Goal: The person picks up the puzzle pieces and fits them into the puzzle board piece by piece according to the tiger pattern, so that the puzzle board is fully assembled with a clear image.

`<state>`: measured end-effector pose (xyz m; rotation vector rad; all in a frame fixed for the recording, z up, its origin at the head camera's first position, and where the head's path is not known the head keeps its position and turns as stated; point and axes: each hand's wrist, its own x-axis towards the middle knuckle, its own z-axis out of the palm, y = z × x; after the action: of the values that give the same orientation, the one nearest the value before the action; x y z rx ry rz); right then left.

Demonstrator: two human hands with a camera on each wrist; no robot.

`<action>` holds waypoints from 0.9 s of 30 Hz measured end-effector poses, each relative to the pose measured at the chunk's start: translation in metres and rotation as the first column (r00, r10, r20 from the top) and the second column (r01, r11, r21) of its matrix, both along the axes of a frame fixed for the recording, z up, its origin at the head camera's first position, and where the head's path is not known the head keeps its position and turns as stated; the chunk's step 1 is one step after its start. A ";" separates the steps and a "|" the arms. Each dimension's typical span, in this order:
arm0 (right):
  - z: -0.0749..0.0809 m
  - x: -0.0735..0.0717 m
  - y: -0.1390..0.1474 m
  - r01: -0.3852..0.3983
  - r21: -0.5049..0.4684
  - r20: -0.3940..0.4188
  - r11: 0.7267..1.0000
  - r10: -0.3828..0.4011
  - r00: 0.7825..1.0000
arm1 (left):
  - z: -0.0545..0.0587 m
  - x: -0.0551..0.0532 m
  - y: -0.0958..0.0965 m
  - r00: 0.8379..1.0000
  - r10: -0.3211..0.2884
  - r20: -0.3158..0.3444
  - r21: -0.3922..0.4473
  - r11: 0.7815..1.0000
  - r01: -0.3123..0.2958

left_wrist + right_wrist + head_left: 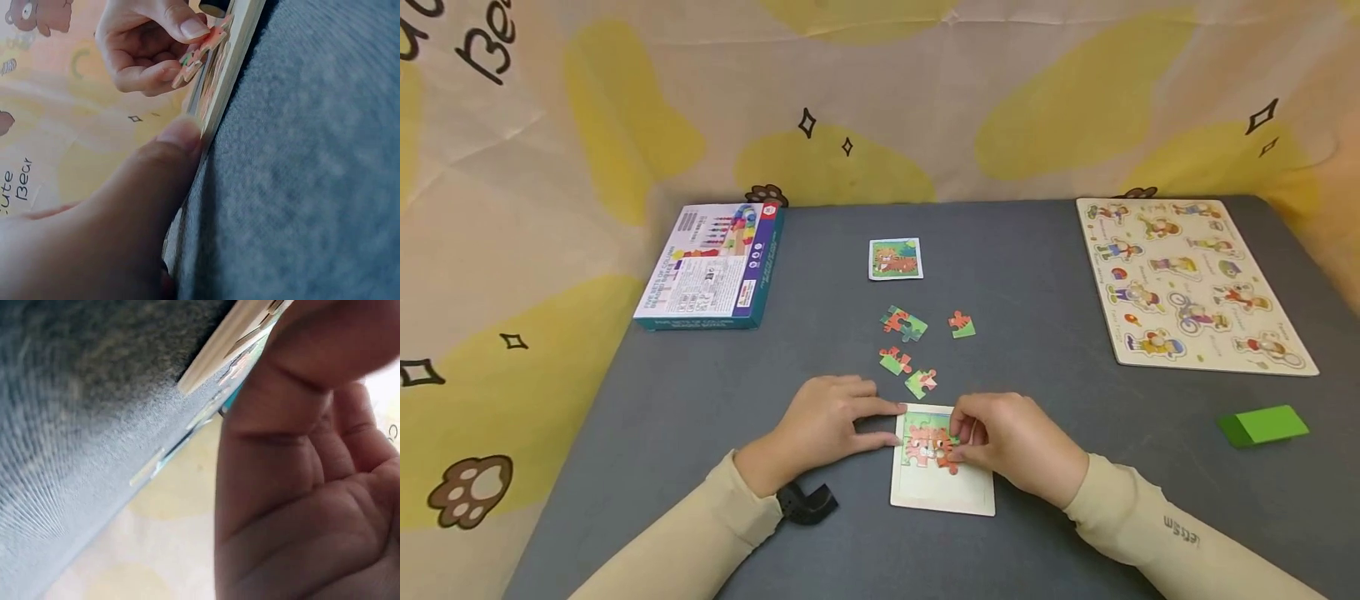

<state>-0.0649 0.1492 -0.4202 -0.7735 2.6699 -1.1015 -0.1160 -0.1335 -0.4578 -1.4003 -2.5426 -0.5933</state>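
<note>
A small white-framed puzzle tray (942, 493) lies on the table with part of a tiger picture fitted in its upper half. My right hand (1017, 440) pinches an orange puzzle piece (203, 53) between thumb and index finger. In the left wrist view the piece is tilted, close over the tray. With index finger and thumb fairly straight, my left hand (829, 418) touches the tray's left edge. The right wrist view shows mostly the right hand's palm and fingers, which hide the piece there.
Several loose puzzle pieces (895, 361) lie beyond the tray, with a small picture card (896, 259) behind them. A boxed set (711, 267) sits back left. At the right are a wooden figure puzzle board (1195, 283) and a green block (1266, 426).
</note>
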 end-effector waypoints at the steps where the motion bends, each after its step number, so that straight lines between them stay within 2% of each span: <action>1: 0.000 0.001 -0.001 0.007 0.008 -0.008 1.000 -0.007 1.000 | 0.000 0.000 0.001 1.000 0.003 0.008 -0.003 1.000 -0.003; 5: -0.002 0.006 -0.004 0.014 0.061 -0.072 0.998 -0.009 0.997 | -0.001 0.001 0.002 0.999 0.022 0.034 -0.034 0.999 -0.021; 7: -0.003 0.007 -0.006 0.010 0.099 -0.137 0.995 0.003 0.991 | 0.000 0.001 0.002 0.999 0.034 0.041 -0.055 0.998 -0.032; 9: -0.004 0.009 -0.007 0.003 0.139 -0.225 0.990 0.028 0.974 | 0.000 0.002 0.002 0.998 0.049 0.043 -0.072 0.996 -0.046; 11: -0.005 0.012 -0.009 -0.011 0.181 -0.333 0.983 0.072 0.940 | 0.000 0.003 0.003 0.997 0.063 0.050 -0.078 0.995 -0.059; 14: -0.006 0.018 -0.011 -0.034 0.265 -0.489 0.964 0.165 0.857 | 0.000 0.004 0.003 0.994 0.084 0.064 -0.075 0.994 -0.079; 16: -0.006 0.022 -0.012 -0.035 0.327 -0.556 0.945 0.222 0.801 | 0.000 0.004 0.003 0.993 0.091 0.074 -0.071 0.994 -0.086; 17: -0.006 0.024 -0.013 -0.028 0.356 -0.576 0.934 0.243 0.780 | 0.000 0.005 0.003 0.993 0.093 0.078 -0.069 0.994 -0.087; 18: -0.006 0.025 -0.013 -0.021 0.380 -0.586 0.925 0.257 0.769 | 0.001 0.005 0.003 0.992 0.093 0.082 -0.066 0.994 -0.087; 20: -0.005 0.029 -0.015 -0.002 0.407 -0.584 0.913 0.262 0.768 | 0.001 0.005 0.003 0.992 0.090 0.084 -0.061 0.995 -0.085; 24: -0.004 0.034 -0.018 0.028 0.421 -0.559 0.906 0.235 0.795 | 0.001 0.004 0.002 0.994 0.082 0.077 -0.055 0.995 -0.078; 27: -0.004 0.036 -0.019 0.046 0.427 -0.560 0.903 0.224 0.798 | 0.001 0.004 0.003 0.994 0.088 0.070 -0.054 0.995 -0.084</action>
<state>-0.0284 0.1302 -0.4245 -1.3115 3.1469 -0.2189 -0.1120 -0.1304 -0.4569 -1.2995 -2.6767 -0.5785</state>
